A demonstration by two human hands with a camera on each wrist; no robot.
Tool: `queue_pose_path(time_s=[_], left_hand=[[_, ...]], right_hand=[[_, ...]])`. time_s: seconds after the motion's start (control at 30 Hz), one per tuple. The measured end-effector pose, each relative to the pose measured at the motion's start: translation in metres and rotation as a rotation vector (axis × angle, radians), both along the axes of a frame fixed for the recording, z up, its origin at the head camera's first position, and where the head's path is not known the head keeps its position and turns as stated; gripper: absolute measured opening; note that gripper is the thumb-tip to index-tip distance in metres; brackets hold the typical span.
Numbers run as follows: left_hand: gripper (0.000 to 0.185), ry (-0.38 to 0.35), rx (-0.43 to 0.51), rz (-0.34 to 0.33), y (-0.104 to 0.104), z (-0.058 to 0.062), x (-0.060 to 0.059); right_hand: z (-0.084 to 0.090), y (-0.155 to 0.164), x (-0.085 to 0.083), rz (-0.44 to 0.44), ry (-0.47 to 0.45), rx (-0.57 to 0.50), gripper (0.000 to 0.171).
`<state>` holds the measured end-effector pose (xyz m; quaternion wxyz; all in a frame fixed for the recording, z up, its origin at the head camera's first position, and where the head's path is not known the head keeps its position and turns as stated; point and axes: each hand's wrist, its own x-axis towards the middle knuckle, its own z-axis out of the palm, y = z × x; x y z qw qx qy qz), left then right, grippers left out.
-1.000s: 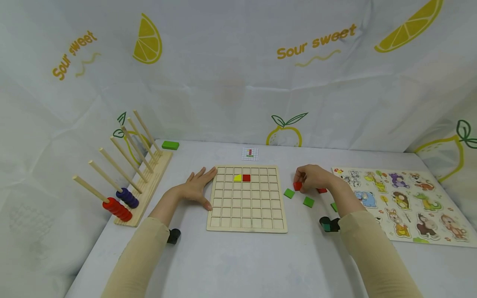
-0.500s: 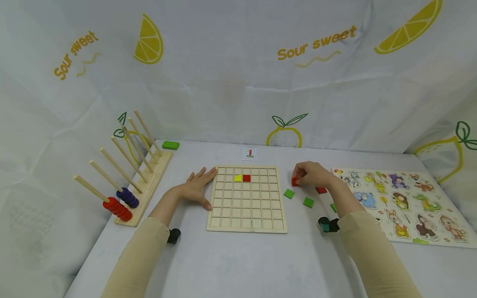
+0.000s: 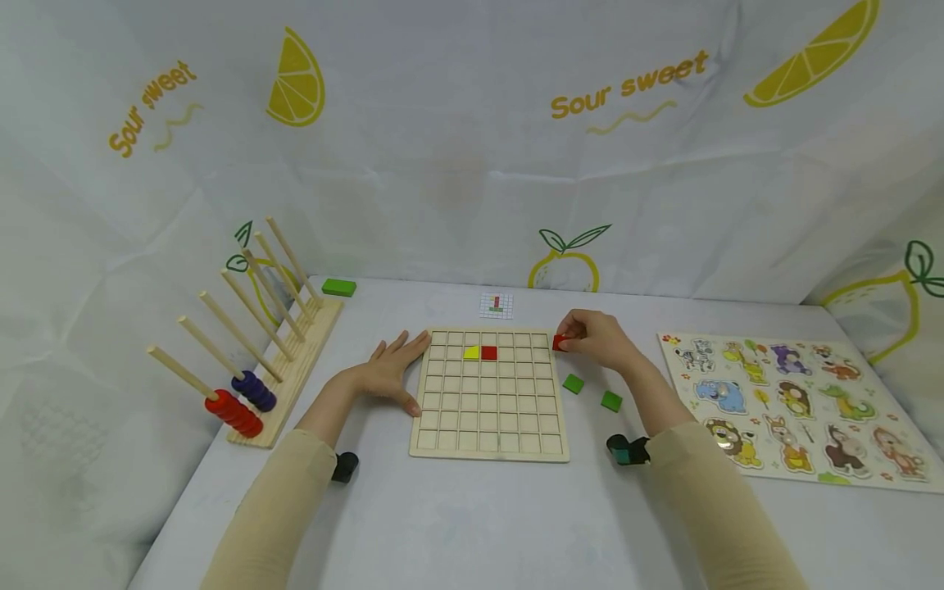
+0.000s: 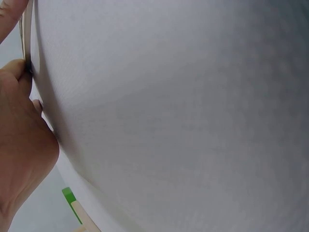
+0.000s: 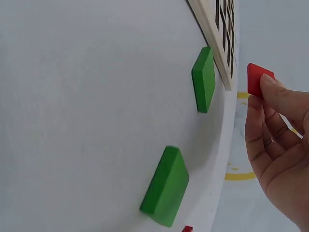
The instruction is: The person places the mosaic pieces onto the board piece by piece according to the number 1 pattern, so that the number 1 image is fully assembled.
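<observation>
We've got a small red tile (image 3: 560, 342) pinched in the fingers (image 5: 280, 99) of our right hand (image 3: 601, 340), held up just off the top right corner of the wooden grid board (image 3: 490, 393), not in any slot. The wrist view shows the thumb and fingertips clamped on the tile's edge, with the tile clear of the worktop (image 3: 472, 508).

Our left hand (image 3: 389, 373) lies flat against the board's left edge, fingers straight and a bit spread, thumb touching the side near the lower corner.

On the board, a yellow tile (image 3: 470, 352) and another red one (image 3: 488, 352) sit side by side in the second row. Two green tiles (image 3: 573, 383) lie loose on the worktop right of the board, below our right hand.

Further out: a little pattern card (image 3: 496, 306) behind the board, an animal puzzle (image 3: 796, 406) to the right, and a peg rack (image 3: 254, 369) with red and purple rings to the left, plus a green block (image 3: 338, 287) near its far end.
</observation>
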<state>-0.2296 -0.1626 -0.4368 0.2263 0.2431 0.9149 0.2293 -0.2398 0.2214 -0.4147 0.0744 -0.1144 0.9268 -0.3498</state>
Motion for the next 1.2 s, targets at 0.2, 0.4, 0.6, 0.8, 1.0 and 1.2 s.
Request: queue_pose_path(time_s=[0.2,0.4,0.6,0.8,1.0,1.2], left_hand=[[0.13,-0.001,-0.004,-0.001,0.0,0.0,0.0],[0.13,0.002,-0.003,0.0,0.0,0.0,0.0],[0.13,0.003,-0.008,0.002,0.0,0.0,0.0],[0.13,0.007,-0.01,0.002,0.0,-0.001,-0.001],[0.131,0.011,-0.013,0.001,0.001,-0.002,-0.001],[0.131,0.017,-0.02,0.0,0.001,-0.002,-0.001]], right_hand=[[0.0,-0.019,0.002,0.01,-0.019,-0.042,0.011],[-0.005,-0.039,0.004,0.044,-0.04,-0.063,0.01],[-0.009,-0.058,0.005,0.093,-0.034,-0.098,0.011],[-0.01,-0.074,0.005,0.129,-0.019,-0.116,0.01],[-0.009,-0.088,0.005,0.14,-0.018,-0.131,0.012],[-0.01,-0.097,0.005,0.125,-0.028,-0.103,0.011]])
